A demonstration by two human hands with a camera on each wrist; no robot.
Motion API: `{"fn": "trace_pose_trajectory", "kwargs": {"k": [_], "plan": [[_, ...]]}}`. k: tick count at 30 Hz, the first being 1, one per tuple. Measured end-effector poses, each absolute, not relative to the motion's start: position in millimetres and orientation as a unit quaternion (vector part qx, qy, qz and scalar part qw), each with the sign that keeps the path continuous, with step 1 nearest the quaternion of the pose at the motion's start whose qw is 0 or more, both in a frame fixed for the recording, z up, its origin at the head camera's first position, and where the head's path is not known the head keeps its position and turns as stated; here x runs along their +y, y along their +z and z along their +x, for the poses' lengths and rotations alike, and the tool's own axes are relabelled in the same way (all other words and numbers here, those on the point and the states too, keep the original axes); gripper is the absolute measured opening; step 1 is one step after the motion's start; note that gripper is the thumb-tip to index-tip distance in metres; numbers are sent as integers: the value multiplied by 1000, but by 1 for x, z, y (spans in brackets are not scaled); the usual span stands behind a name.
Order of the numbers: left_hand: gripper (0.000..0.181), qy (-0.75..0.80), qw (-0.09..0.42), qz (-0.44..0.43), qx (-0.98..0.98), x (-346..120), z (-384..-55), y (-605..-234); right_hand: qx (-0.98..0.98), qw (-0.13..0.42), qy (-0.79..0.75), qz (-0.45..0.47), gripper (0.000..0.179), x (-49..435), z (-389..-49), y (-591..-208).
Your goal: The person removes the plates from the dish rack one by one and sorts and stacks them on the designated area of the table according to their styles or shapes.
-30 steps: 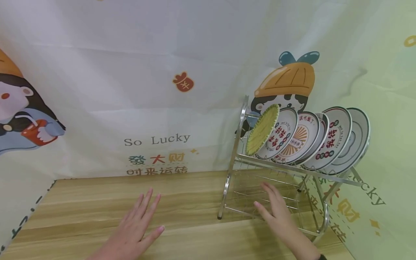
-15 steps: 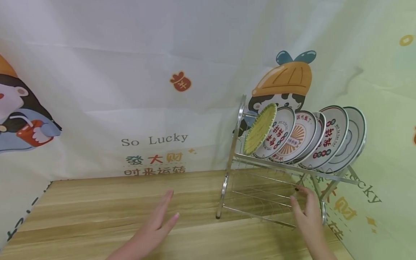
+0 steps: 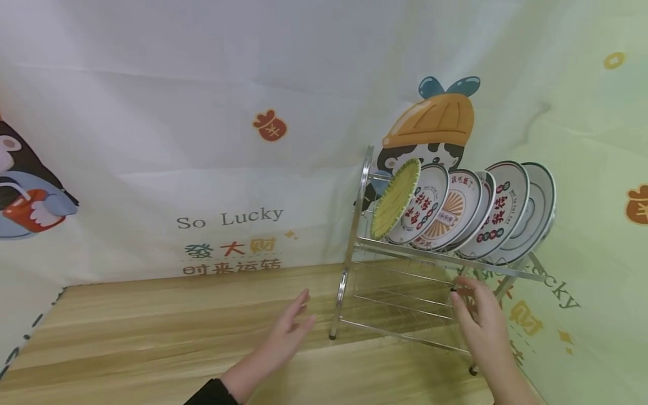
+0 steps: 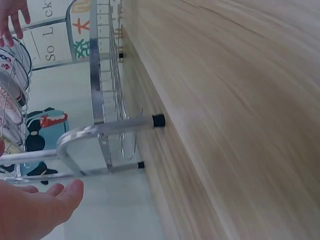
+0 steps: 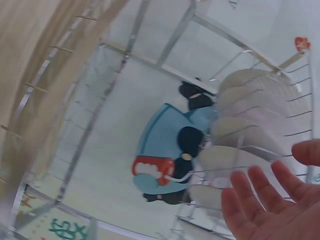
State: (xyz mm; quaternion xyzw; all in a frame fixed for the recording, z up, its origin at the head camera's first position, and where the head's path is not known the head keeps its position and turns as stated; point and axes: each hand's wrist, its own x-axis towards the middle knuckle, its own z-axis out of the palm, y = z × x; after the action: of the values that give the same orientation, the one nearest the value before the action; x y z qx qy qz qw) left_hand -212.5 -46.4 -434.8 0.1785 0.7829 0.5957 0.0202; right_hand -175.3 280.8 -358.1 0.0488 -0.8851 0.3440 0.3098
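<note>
A two-tier metal dish rack (image 3: 435,253) stands on the wooden table, with several plates leaning in a row on its upper tier. A yellow plate (image 3: 396,198) with a scalloped green edge is leftmost; beside it come white printed plates, one with an orange sunburst (image 3: 452,211), and a dark-rimmed plate (image 3: 536,214) at the right end. My left hand (image 3: 283,334), fingers extended and holding nothing, hovers left of the rack. Below the right end of the plates, my right hand (image 3: 485,320) is raised with thumb and fingers apart; the right wrist view shows the hand (image 5: 272,205) near the plates' undersides.
The lower tier (image 3: 405,306) of the rack shows bare wires. Wood-grain tabletop (image 3: 152,337) spreads to the left. A printed cloth (image 3: 202,112) with cartoon figures hangs behind and along the right side, close to the rack.
My left hand has moved right toward the rack, its sleeve now showing. My right hand has shifted right to below the right-end plates. The view has turned slightly right; the plates stay put.
</note>
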Motion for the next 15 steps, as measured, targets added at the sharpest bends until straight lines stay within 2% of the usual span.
{"fn": "trace_pose_trajectory", "kwargs": {"k": [6,15], "plan": [[65,614,36,184,767,-18,-227,-440,-890,296,335,85,20,275,-161,-329],[60,628,42,157,761,6,-239,-445,-822,425,368,94,22,284,-146,-274]]}}
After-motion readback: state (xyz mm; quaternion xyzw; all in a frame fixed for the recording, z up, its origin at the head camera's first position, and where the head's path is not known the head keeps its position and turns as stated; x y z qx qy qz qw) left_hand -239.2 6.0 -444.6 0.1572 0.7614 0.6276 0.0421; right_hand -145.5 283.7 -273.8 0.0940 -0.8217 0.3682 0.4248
